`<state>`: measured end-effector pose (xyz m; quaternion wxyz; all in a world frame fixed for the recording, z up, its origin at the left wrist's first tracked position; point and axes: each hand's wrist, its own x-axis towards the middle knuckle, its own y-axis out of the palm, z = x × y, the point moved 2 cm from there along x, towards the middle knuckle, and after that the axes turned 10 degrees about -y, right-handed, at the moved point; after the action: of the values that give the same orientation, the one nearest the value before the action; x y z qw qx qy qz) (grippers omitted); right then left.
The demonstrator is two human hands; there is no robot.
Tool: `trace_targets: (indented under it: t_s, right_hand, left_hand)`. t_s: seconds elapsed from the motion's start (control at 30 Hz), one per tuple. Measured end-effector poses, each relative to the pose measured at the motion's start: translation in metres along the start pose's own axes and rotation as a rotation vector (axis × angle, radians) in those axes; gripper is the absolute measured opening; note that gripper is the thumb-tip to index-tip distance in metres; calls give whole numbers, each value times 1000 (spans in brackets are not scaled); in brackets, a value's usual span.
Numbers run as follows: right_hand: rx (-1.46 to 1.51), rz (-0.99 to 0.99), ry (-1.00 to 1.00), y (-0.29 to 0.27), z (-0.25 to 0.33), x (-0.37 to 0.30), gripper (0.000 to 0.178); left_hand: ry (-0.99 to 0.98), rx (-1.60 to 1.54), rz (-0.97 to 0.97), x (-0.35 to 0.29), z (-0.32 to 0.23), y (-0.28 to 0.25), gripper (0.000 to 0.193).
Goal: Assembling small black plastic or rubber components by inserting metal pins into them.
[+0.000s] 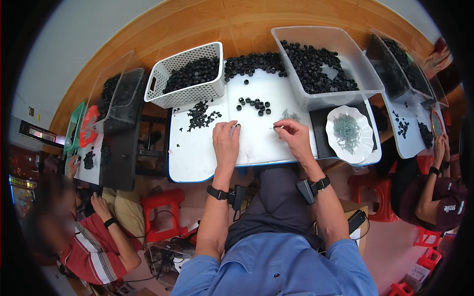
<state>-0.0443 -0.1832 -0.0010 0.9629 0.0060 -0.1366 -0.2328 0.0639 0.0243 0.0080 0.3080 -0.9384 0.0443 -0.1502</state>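
A seated worker's left hand (pixel 226 140) pinches a small black cap (pixel 237 126); the right hand (pixel 295 135), at three o'clock, pinches a small metal piece (pixel 274 128), best joined squarely over the white tray (pixel 197 163).

The person wears a blue shirt with short sleeves and dark grey trousers. Behind the fingers of the left hand (pixel 225 141), a black band circles the wrist with a small black box clipped on; the right hand (pixel 295 138) wears the same.

Blk caps (pixel 254 104), wht board (pixel 256 143), wht basket (pixel 185 93), red stool (pixel 163 204).
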Motion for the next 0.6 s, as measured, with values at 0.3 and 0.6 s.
trace_targets:
  t_s: [0.3,0.6]
  right_hand:
    - [-6,-19,-56,-1,-4,0,14]
    - [-6,-31,-78,-2,0,-2,12]
  left_hand:
    - [70,40,44,-8,-6,2,25]
    - [58,-20,144,-14,-22,7,26]
